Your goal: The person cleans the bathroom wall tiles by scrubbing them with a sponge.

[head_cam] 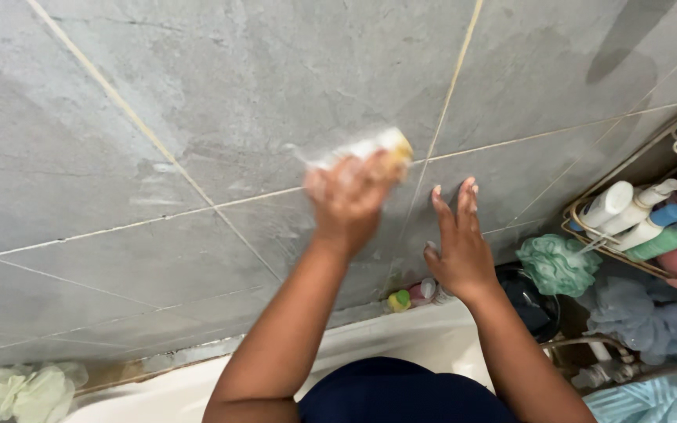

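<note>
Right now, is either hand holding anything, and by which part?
The left hand grips a yellow-and-white sponge by its lower edge, pressed to the grey tiled wall; motion blur hides the exact hold. The right hand holds nothing, lying flat on the tile.

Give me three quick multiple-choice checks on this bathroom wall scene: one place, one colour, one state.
1. Where is the wire rack of bottles?
A. right of both hands
B. left of both hands
C. between the hands

2. What colour is the bath pouf by the rack?
A. red
B. green
C. black

3. How is the right hand?
A. fisted
B. holding a bottle
C. flat on the tiled wall

Answers: 1 A, it sits at the right edge. 2 B, its mesh is pale green. 3 C, fingers spread on tile while the left hand grips a sponge.
</note>
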